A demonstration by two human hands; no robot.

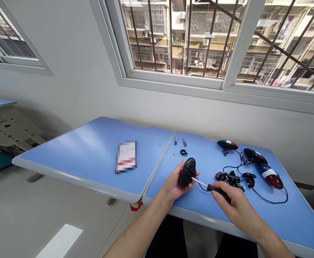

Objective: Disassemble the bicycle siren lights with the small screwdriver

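Note:
My left hand (177,182) is closed around a black oval bike light (188,172), its dark underside turned toward my right hand. In my right hand (236,204) I grip a screwdriver (221,192) by its black handle. Its silver shaft points left, and the tip meets the underside of the light; the exact contact spot is too small to make out. A thin black cable runs behind the shaft. Beyond the light lie a black ring clamp (183,152), a tiny screw (173,154) and two batteries, one to the left (175,141) and one to the right (184,142).
On the right of the blue table (157,190) are more lights, one black with a coloured top (227,144) and one red, white and blue (271,176), with cables and black brackets (230,178). A blurred flat packet (126,156) lies on the left tabletop.

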